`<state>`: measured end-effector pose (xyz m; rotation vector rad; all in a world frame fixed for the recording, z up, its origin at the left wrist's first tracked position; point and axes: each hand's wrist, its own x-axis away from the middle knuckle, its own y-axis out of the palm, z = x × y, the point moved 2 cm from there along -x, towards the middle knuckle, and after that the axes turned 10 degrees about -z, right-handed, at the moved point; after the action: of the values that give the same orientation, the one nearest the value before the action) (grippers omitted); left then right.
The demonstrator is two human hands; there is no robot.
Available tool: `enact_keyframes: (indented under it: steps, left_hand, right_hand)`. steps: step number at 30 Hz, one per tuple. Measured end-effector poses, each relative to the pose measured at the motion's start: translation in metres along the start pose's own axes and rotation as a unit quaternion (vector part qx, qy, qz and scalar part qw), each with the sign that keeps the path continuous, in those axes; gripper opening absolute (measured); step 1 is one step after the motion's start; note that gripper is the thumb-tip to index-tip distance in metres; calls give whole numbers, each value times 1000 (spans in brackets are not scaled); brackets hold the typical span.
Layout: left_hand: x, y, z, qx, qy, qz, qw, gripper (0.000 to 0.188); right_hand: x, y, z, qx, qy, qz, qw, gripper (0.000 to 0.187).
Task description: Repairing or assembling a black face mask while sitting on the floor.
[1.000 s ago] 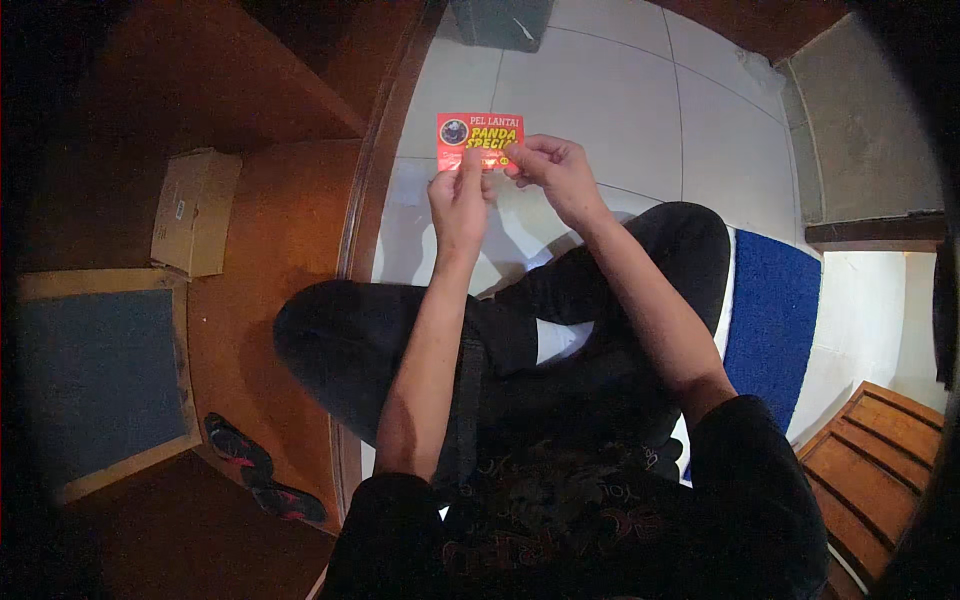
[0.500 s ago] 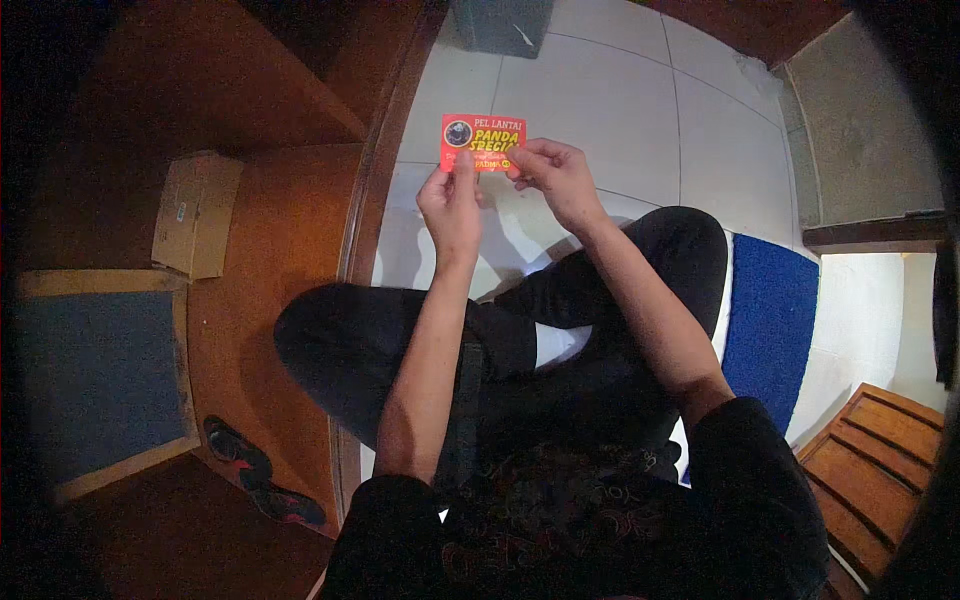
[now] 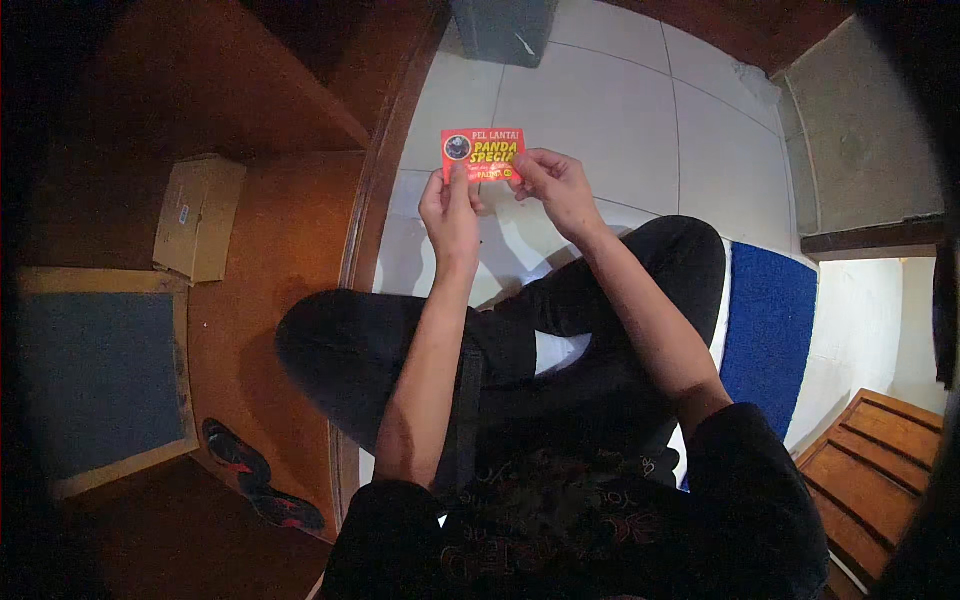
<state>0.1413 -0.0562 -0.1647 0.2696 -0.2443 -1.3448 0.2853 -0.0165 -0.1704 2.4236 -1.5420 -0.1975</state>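
Note:
A small red printed card (image 3: pixel 497 150), with yellow and white lettering and a round dark picture at its left, is held up over the tiled floor, its printed side facing me. My left hand (image 3: pixel 453 218) pinches its lower edge, thumb on the front and fingers behind. At the card's right edge, my right hand (image 3: pixel 562 192) grips it between thumb and fingers. Both forearms reach out over my crossed legs in black trousers.
On the left, a wooden cabinet (image 3: pixel 262 215) holds a cardboard box (image 3: pixel 200 220) and a pair of dark sandals (image 3: pixel 262 485). A blue mat (image 3: pixel 768 340) and a slatted wooden piece (image 3: pixel 880 450) lie to the right. A grey object (image 3: pixel 503 30) stands at the far end.
The card and both hands sit slightly lower in the picture, and the surroundings have shifted down a little too. Both hands keep their grip on the card.

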Motion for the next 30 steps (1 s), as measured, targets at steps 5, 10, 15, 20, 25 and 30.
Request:
enact_keyframes:
  steps: [5,10,15,20,25,30]
  left_hand:
    - [-1,-1,-1,37,-20,8,999,21]
    - [-1,0,0,44,-29,15,999,22]
    - [1,-3,-1,30,-12,0,999,22]
    - [1,-8,2,21,8,4,1000,22]
    - [8,-19,6,-22,44,34,998,23]
    - [13,-20,3,-12,50,27,998,22]
  right_hand:
    - [0,1,-3,20,-9,10,1000,25]
    - [0,0,-4,25,-8,17,1000,25]
    - [2,3,-4,22,-5,27,999,25]
    - [1,2,-6,47,-11,33,998,25]
    - [2,-3,-9,28,-30,52,998,27]
    - [4,-2,-7,26,-39,60,997,29]
